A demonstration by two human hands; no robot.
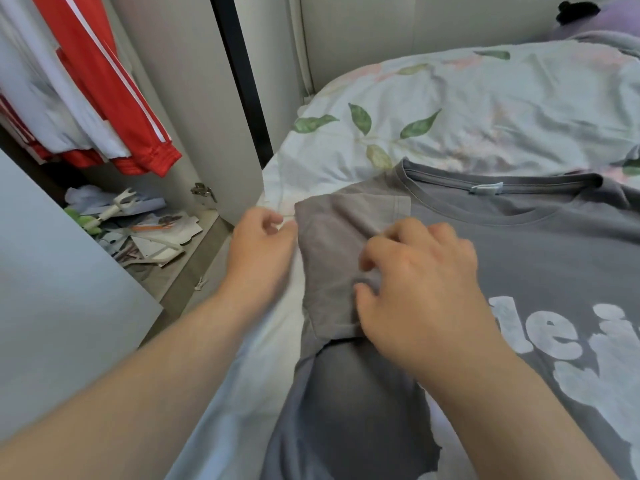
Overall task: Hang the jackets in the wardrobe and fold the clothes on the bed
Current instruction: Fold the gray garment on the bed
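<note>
A grey T-shirt (519, 244) with pale lettering lies spread face up on the bed (467, 109). Its left sleeve (332, 237) is folded inward over the chest. My left hand (263, 251) sits at the sleeve's outer edge, fingers curled, thumb and fingertips pinching that edge. My right hand (419, 282) lies on the sleeve's inner side, with thumb and curled fingers pinching a fold of the grey cloth. In the open wardrobe at the left, a red jacket (114, 84) with white stripes hangs beside white garments (45, 98).
Papers, cardboard and a white plastic piece litter the wardrobe floor (145, 230). The wardrobe door (52, 289) stands open at my left. A floral duvet covers the bed, and a purple cushion (609, 15) lies at the far right by the headboard.
</note>
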